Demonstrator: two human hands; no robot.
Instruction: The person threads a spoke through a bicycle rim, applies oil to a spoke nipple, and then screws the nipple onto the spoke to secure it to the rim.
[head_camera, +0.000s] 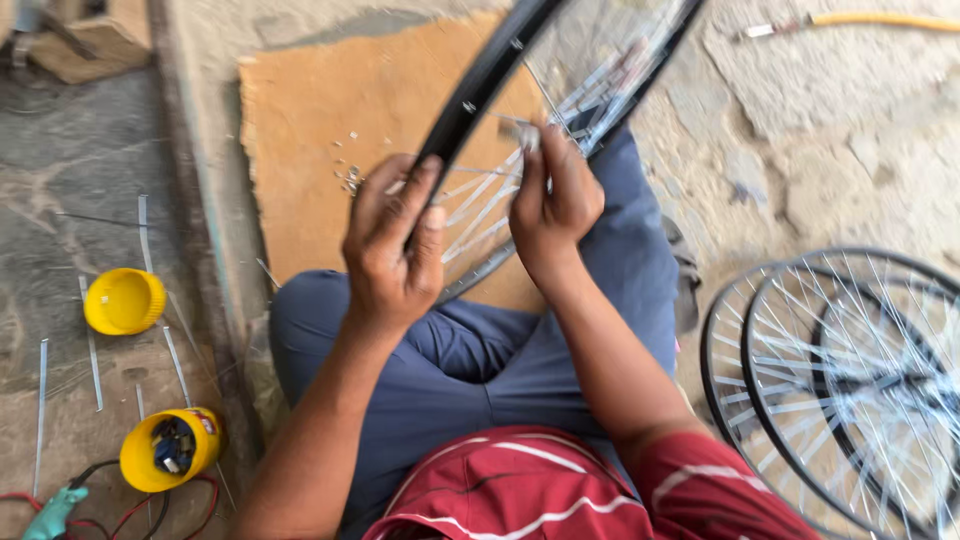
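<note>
A black bicycle wheel rim (480, 80) stands tilted over the person's lap. The left hand (395, 245) wraps its grip around the rim; the right hand (553, 200) pinches a spoke (520, 125). Finished wheels (850, 380) lie on the right, yellow tubs (125, 300) on the left.

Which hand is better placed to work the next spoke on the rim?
Probably the right hand: its fingertips already pinch a spoke at the black rim, while the left hand is wrapped around the rim, steadying it.
</note>
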